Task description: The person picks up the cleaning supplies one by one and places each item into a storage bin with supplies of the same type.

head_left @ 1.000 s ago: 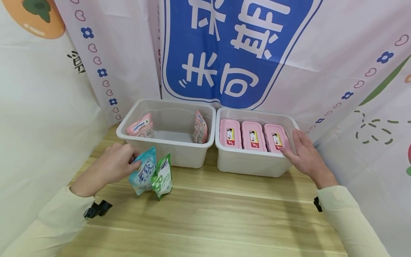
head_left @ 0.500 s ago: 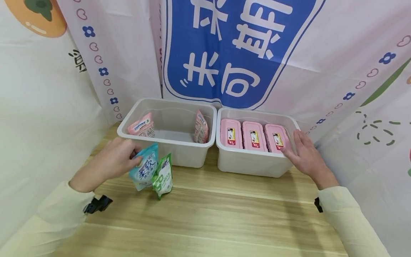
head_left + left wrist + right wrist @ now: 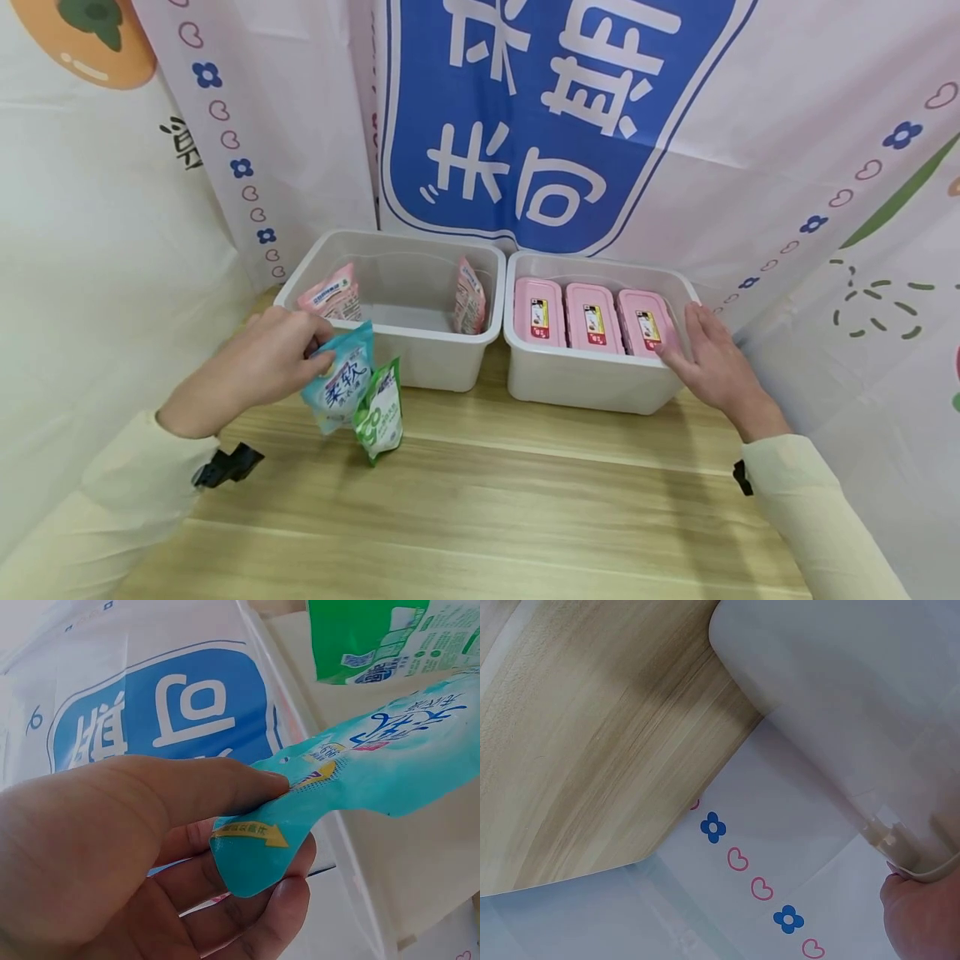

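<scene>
In the head view my left hand (image 3: 258, 358) pinches a blue laundry detergent pouch (image 3: 339, 379) by its top corner, in front of the left bin (image 3: 405, 358). The left wrist view shows the thumb (image 3: 247, 787) on the pouch's printed face, with the fingers behind it. A green and white pouch (image 3: 381, 412) stands on the table just right of the blue one and is partly overlapped by it. My right hand (image 3: 712, 362) rests at the right end of the other bin (image 3: 581, 379), fingers extended along its rim and thumb toward the pink boxes.
Two pink pouches, one at the left (image 3: 333, 293) and one at the right (image 3: 469, 298), stand inside the left bin. Three pink lidded boxes (image 3: 592, 317) fill the right bin. Printed cloth (image 3: 300, 108) hangs behind and beside the wooden table (image 3: 480, 517).
My left hand has raised the blue pouch slightly, up and toward the left bin. The green pouch, both bins and my right hand stay in place.
</scene>
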The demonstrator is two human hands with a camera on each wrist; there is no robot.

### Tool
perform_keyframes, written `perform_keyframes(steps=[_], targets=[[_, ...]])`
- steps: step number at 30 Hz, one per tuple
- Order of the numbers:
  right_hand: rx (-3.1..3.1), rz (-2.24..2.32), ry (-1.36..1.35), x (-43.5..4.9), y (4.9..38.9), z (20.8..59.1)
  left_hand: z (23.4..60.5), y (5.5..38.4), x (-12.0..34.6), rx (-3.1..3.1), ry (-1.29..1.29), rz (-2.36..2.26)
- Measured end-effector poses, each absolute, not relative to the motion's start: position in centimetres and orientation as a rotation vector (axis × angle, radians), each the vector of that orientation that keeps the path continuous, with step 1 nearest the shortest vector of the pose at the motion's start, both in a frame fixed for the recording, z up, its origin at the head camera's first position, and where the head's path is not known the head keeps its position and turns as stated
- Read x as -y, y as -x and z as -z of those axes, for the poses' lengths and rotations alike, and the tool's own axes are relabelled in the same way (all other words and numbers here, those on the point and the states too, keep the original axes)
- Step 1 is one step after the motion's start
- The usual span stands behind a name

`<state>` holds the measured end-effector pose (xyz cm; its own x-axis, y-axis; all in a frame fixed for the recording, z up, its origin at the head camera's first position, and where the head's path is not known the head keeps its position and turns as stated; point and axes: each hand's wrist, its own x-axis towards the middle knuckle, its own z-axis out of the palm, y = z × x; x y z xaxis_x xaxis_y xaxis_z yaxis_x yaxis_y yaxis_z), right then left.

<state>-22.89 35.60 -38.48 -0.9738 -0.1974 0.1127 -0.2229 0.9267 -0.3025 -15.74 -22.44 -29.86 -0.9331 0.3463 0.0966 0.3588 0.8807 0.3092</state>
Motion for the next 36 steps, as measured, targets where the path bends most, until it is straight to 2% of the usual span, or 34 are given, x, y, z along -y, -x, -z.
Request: perform_keyframes(steps=[36], targets=[[3.012,-0.489,-0.335,-35.5,23.0,38.4,26.2,15.8,22.0,2.996,0.542,0.494]])
